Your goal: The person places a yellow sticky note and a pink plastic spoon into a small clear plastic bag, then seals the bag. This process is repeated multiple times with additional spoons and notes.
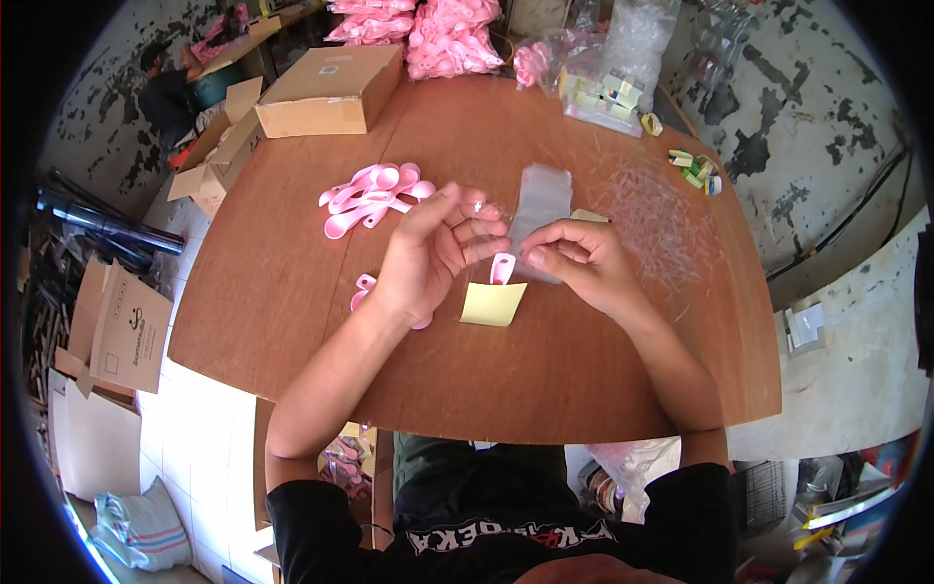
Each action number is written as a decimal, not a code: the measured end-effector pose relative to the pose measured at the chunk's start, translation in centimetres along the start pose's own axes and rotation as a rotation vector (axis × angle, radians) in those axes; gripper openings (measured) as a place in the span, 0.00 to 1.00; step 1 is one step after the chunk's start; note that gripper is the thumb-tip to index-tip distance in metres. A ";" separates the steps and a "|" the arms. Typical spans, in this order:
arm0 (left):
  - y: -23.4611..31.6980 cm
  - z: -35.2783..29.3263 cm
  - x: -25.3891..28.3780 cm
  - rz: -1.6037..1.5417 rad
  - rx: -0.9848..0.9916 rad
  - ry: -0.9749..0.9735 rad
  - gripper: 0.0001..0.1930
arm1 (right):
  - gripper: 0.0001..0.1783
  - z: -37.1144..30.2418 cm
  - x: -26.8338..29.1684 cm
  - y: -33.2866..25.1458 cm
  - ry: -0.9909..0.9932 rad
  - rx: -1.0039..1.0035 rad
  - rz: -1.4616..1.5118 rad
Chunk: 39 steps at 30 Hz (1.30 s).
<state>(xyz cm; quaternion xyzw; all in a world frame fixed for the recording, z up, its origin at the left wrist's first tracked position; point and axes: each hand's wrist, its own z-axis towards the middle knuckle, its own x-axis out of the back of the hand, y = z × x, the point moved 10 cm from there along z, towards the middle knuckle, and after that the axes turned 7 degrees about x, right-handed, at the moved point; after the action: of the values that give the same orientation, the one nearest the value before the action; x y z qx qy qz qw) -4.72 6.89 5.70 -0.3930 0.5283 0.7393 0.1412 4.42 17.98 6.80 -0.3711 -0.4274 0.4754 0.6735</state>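
Note:
My left hand (428, 248) is raised over the table with its palm turned inward and its fingers loosely stretched out and apart. A shiny, clear glint shows by its fingertips, too small to name. Facing it, my right hand (581, 261) is closed in a pinch; what sits between thumb and forefinger cannot be made out. Just below both hands lies a yellow card (493, 305), with the pink handle of a spoon (502, 268) standing out above it. Left of the hands is a pile of pink measuring spoons (375, 195). More pink spoons (362, 292) are partly hidden by my left wrist.
Behind my right hand lie clear plastic bags (543, 195) and another yellow card (590, 216). Thin clear strips (671, 224) are scattered rightward. A cardboard box (331, 92) and bagged pink spoons (452, 39) stand at the back. A person (165, 97) sits far left.

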 end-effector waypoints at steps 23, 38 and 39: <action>-0.9 1.0 1.5 0.765 -0.033 0.027 0.10 | 0.10 0.3 1.5 1.6 0.030 -0.039 0.032; -0.2 1.5 3.5 0.850 -0.138 0.018 0.08 | 0.07 0.6 2.2 2.9 0.050 0.089 0.045; -0.3 1.5 3.5 0.878 -0.138 0.007 0.08 | 0.07 0.6 2.4 3.0 0.051 0.088 0.046</action>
<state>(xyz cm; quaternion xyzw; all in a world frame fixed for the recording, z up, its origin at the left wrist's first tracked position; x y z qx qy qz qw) -7.45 7.64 3.20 -0.1425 0.5952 0.7612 -0.2144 3.28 21.18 4.84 -0.3630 -0.3802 0.4996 0.6885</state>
